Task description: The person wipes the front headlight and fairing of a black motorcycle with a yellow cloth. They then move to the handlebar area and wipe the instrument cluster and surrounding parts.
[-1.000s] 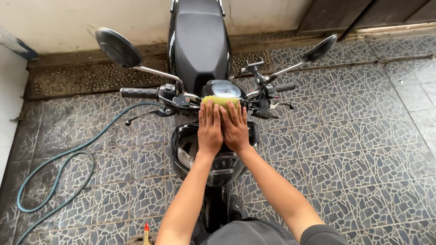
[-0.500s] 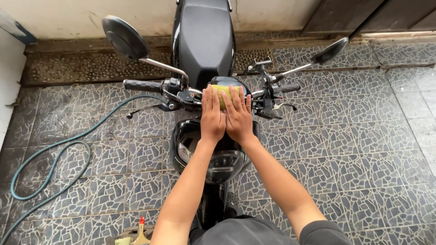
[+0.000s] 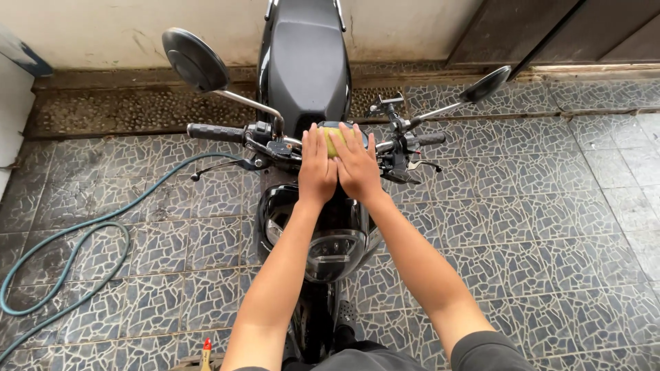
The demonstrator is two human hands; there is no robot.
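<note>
- Nearest the camera, a small red-tipped bottle [image 3: 205, 349] stands on the patterned tile floor [image 3: 550, 227] at the lower edge, just left of the person's left forearm.
- A blue-green hose [image 3: 75, 237] loops over the tiles on the left and runs toward the motorcycle [image 3: 306, 75].
- Both forearms stretch forward over the glossy black front cowl and headlight [image 3: 328, 251] of the motorcycle.
- The left hand [image 3: 317, 168] lies flat, fingers straight and together, pressing down on a yellow-green sponge [image 3: 335, 139].
- The right hand [image 3: 357, 168] lies just beside it, touching it, fingers likewise flat on the sponge; neither hand is curled around it.
- The sponge sits on the instrument panel at the middle of the handlebar; only a small rounded yellow-green patch shows between and beyond the fingertips, the rest hidden under the hands.
- The left grip [image 3: 214, 132] and right grip [image 3: 430, 139] stick out on either side, each with a round mirror [image 3: 195, 60] on a stalk above.
- Beyond, the black seat [image 3: 306, 58] runs toward a pale wall [image 3: 103, 27].
</note>
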